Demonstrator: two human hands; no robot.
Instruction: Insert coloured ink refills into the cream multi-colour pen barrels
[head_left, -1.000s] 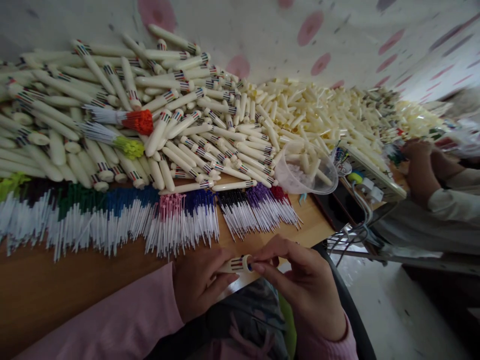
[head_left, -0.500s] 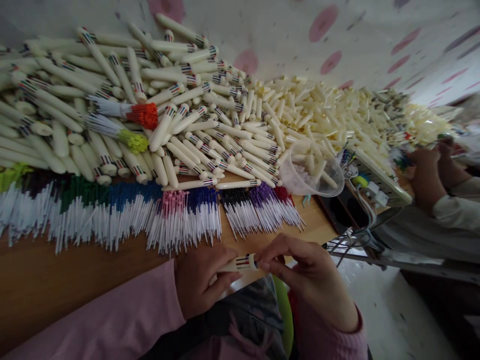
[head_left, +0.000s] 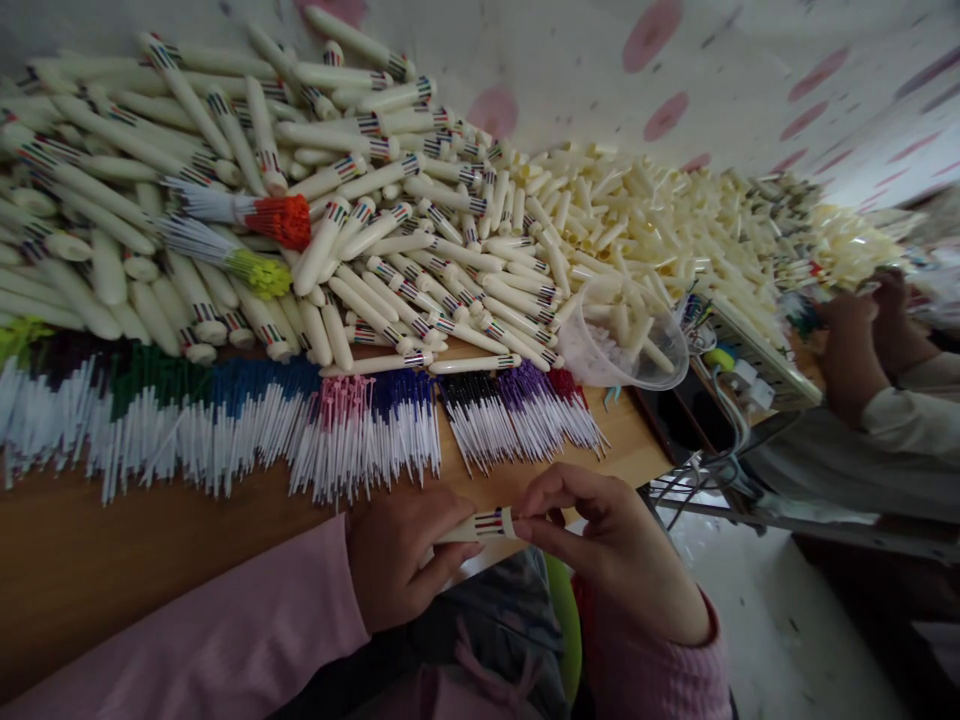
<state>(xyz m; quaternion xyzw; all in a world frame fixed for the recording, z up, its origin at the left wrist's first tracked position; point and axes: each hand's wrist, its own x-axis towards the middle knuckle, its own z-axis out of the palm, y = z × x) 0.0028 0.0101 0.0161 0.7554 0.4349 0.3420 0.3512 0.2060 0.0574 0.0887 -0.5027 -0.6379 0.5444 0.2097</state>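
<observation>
A cream multicolour pen [head_left: 487, 525], with coloured sliders showing near its end, lies sideways in front of me. My left hand [head_left: 409, 555] is closed around its body, which is mostly hidden in the fingers. At the pen's right end, the thumb and fingers of my right hand [head_left: 600, 540] are pinched together against the white rim; whether a small part is between them I cannot make out. Just beyond the hands lie rows of white pen refills with coloured tips, among them pink ones [head_left: 345, 430], black ones [head_left: 484, 420] and purple ones [head_left: 529, 410].
Many multicolour pens [head_left: 360, 240] are heaped behind the refills. To their right are loose cream barrels [head_left: 622, 210] and a clear plastic tub [head_left: 637, 375]. A power strip [head_left: 765, 350] with cables stands at the right, near another person's hands [head_left: 855, 330].
My right thumb and fingers have shifted slightly at the pen's end. My left hand keeps its hold on the pen. The other person's hands have moved a little.
</observation>
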